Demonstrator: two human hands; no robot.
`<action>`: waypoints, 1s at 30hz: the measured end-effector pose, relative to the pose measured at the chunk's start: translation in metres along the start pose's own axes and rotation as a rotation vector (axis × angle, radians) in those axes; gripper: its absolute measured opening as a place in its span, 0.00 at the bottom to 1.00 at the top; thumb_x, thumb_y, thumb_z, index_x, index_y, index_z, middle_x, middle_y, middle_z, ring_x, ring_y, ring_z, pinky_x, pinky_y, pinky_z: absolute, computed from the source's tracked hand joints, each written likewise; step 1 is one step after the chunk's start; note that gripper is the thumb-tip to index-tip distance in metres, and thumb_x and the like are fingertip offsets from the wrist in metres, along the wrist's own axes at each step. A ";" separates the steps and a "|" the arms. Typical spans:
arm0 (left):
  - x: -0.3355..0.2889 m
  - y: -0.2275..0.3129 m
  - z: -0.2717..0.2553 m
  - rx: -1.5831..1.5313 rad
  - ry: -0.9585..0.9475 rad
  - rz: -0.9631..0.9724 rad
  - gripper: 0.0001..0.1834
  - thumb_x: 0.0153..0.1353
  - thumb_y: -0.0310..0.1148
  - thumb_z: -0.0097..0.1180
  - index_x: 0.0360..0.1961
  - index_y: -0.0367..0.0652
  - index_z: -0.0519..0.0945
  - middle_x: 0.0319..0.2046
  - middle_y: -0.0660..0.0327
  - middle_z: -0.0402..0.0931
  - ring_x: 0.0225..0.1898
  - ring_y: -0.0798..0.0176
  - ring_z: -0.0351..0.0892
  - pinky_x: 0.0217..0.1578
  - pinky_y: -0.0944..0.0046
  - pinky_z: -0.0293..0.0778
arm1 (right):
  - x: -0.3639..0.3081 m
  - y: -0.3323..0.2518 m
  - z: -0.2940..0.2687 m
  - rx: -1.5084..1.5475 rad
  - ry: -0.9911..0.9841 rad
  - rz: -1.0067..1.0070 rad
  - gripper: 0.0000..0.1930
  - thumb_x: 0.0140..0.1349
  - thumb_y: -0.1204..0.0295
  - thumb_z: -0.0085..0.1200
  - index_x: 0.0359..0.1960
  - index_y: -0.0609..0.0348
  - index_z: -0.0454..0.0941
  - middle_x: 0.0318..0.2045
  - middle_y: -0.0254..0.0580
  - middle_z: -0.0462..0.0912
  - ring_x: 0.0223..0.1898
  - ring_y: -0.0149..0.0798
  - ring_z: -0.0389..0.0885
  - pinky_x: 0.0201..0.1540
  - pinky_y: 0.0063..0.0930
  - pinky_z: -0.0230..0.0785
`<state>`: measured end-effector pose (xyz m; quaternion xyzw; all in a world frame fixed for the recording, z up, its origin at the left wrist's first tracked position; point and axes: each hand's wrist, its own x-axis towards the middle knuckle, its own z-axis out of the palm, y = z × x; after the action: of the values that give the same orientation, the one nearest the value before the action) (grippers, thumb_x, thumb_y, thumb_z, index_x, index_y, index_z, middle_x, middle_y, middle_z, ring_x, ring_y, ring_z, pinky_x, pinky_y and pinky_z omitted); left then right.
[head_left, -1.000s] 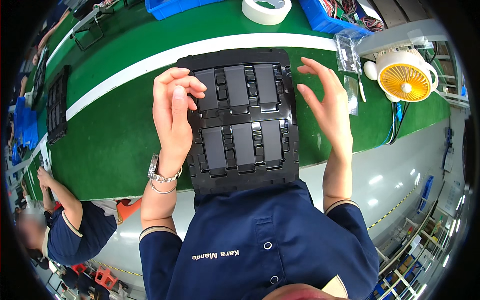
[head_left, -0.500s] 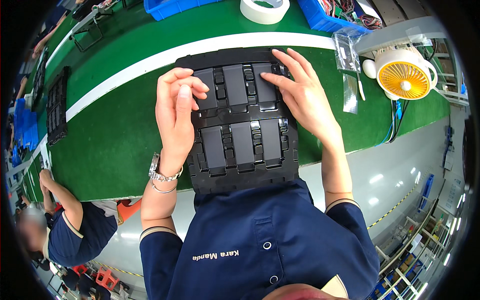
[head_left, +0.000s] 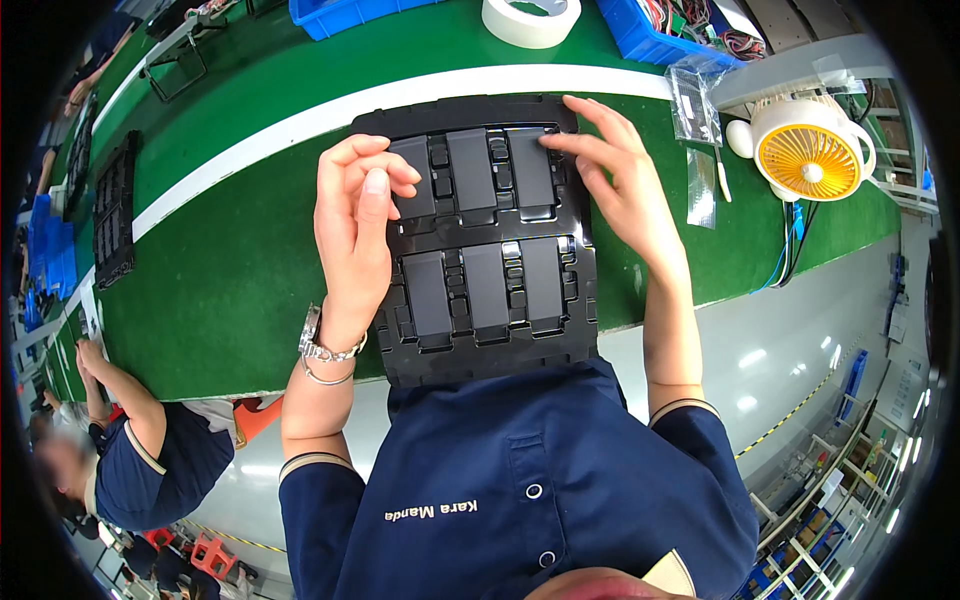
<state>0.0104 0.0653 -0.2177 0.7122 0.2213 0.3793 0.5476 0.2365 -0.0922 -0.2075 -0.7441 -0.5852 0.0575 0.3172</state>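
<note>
Left hand (head_left: 352, 228) slackly curled, seemingly empty, beside tray (head_left: 490, 366); right hand (head_left: 628, 185) spread, gripping nothing | fingertip had shifted toward far-right panel's (head_left: 532, 178) right edge | panel apparently stayed seated | tray overhung bench's (head_left: 250, 290) near edge

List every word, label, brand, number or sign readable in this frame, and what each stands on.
Navy shirt: a short line of pale lettering on the chest, upside down in this view; wording withheld.
Sheets on the wall, far right: too small to read.
Black tray and its dark flat pieces: no lettering I can make out.
</note>
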 end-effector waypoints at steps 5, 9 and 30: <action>0.000 -0.001 0.001 0.002 0.001 -0.007 0.14 0.73 0.34 0.42 0.52 0.36 0.70 0.35 0.59 0.79 0.33 0.70 0.76 0.30 0.73 0.71 | 0.002 -0.001 -0.008 0.072 0.027 0.078 0.12 0.55 0.81 0.54 0.42 0.58 0.80 0.49 0.41 0.79 0.54 0.46 0.74 0.58 0.37 0.67; 0.000 -0.002 0.001 0.001 -0.001 -0.013 0.14 0.73 0.35 0.42 0.52 0.36 0.70 0.35 0.60 0.79 0.33 0.70 0.76 0.30 0.73 0.70 | 0.007 -0.011 -0.011 -0.018 -0.067 -0.043 0.18 0.53 0.77 0.58 0.48 0.59 0.76 0.50 0.43 0.77 0.58 0.48 0.71 0.62 0.40 0.63; 0.002 -0.001 -0.004 -0.032 0.018 -0.025 0.13 0.71 0.35 0.46 0.51 0.38 0.69 0.35 0.62 0.80 0.34 0.72 0.77 0.32 0.73 0.70 | 0.050 -0.003 -0.004 -0.082 -0.007 -0.246 0.05 0.58 0.71 0.59 0.32 0.59 0.81 0.27 0.43 0.80 0.36 0.47 0.77 0.45 0.39 0.68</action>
<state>0.0089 0.0697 -0.2173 0.6971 0.2291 0.3823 0.5616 0.2509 -0.0480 -0.1887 -0.6789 -0.6748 -0.0032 0.2894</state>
